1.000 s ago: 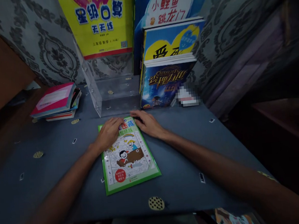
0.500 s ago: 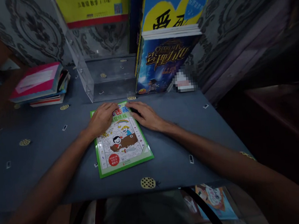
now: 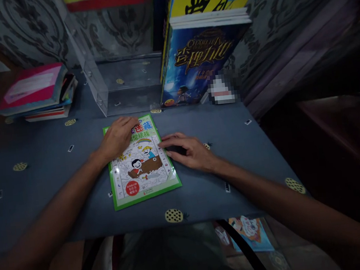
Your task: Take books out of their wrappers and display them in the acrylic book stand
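A green-bordered children's book (image 3: 149,178) lies flat on the table, its cover showing cartoon figures on a brown log. My left hand (image 3: 119,136) rests on its upper left part, fingers lying over the cover and covering some of the title. At the book's right edge is my right hand (image 3: 191,151), with fingers stretched towards the cover and the thumb apart below them. Its fingertips are at the edge; whether they press on it I cannot tell. Neither hand is wrapped round anything.
Behind the book stands a clear acrylic rack (image 3: 100,96) with upright books, a dark blue one (image 3: 198,65) in front. A book stack (image 3: 35,91) lies at the left. The patterned tablecloth (image 3: 59,172) ends near my lap. Below the table lies another book (image 3: 253,232).
My right hand has moved from the book's top right corner down along its right edge. The left hand stays on the cover. The view has shifted slightly.
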### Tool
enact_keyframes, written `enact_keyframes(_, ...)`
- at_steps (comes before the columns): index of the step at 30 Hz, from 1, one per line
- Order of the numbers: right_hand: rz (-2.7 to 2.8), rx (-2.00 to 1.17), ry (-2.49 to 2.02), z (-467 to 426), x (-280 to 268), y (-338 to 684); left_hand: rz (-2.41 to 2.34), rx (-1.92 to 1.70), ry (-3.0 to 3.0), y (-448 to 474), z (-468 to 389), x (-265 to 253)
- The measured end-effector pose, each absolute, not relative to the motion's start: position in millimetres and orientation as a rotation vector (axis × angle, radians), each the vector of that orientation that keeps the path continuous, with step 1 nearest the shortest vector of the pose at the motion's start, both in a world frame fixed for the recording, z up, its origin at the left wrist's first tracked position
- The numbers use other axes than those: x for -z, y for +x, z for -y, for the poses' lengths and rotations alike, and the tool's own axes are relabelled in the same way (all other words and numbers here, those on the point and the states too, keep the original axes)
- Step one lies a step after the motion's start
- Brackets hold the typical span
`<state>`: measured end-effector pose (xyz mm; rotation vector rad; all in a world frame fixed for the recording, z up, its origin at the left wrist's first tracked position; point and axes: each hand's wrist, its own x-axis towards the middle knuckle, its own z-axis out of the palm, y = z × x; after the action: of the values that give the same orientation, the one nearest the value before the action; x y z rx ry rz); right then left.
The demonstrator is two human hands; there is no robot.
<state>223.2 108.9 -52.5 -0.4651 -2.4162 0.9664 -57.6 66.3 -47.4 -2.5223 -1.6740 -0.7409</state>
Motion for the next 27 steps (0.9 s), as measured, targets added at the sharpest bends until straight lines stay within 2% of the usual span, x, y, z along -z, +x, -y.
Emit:
enact_keyframes(7,2.536,-0.912,-0.264,-104,53,235,1.722,0.714,-2.529,-57,-67,46)
enact_keyframes(21,2.744,-0.854,-0.158,-102,44,242,1.754,0.703,-2.543,-55,-65,45)
enact_keyframes(27,2.745,-0.847,-0.148,-102,44,242,1.792,0.524,-2.439,-49,-59,34)
